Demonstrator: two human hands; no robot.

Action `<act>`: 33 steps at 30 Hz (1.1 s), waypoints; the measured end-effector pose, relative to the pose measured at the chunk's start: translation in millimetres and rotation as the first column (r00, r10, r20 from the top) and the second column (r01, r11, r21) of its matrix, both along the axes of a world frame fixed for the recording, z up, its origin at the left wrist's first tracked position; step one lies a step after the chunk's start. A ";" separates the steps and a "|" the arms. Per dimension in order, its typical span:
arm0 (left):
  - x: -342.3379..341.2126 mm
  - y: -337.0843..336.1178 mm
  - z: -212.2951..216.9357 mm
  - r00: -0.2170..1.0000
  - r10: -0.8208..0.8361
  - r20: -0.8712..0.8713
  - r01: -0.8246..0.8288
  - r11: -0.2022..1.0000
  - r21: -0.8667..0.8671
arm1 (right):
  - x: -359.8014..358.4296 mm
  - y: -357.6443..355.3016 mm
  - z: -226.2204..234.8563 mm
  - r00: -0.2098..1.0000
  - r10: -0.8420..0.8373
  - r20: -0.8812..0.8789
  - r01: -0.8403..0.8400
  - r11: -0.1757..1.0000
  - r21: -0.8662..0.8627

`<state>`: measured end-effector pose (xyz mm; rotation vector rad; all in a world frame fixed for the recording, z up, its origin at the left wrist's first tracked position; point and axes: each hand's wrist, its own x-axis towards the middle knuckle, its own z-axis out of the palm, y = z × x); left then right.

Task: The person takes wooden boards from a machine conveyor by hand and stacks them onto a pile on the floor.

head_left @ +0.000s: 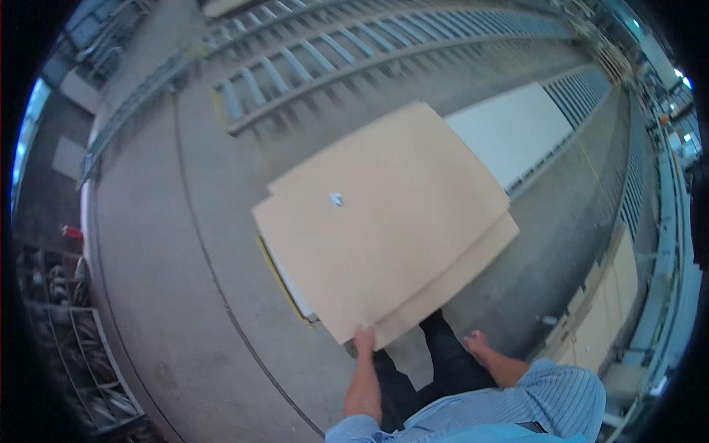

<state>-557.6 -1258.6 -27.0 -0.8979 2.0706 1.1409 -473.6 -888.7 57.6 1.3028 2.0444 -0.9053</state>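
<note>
Large flat brown cardboard sheets (384, 207) lie in front of me, the top one set askew over another whose edge shows at the near right. My left hand (363, 340) is closed on the near left corner of the sheets, fingers partly hidden at the edge. My right hand (478, 344) hangs apart from the sheets, to their near right, fingers curled with nothing visible in them. A small crumpled whitish piece (336, 199) sits on the top sheet. Beyond the sheets, a large white board (511, 133) lies on a roller conveyor.
That roller conveyor (580, 96) runs away to the far right. Another long roller conveyor (317, 59) crosses the far side. More brown cardboard (602, 310) lies at the right. A metal rack (81, 347) with dark objects stands at the left. Concrete floor (162, 295) lies between.
</note>
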 end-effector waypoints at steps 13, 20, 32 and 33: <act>255.9 -156.6 106.3 0.493 0.870 0.007 -0.831 0.468 0.301 | -117.4 -208.3 13.5 0.420 0.849 -0.320 -0.871 0.476 0.121; 420.6 -73.3 92.9 -0.015 0.989 -0.146 -0.996 -0.001 0.092 | -121.8 -232.4 -4.4 0.065 0.981 -0.183 -0.994 0.080 0.080; 540.9 -67.5 110.1 -0.340 0.936 -0.091 -0.895 -0.292 0.336 | -50.6 -393.7 44.1 -0.866 0.455 0.208 -0.453 -0.890 0.057; 552.7 -69.3 114.8 -0.386 0.915 -0.112 -0.861 -0.315 0.400 | -44.0 -414.8 31.4 -0.871 0.440 0.218 -0.439 -0.897 0.059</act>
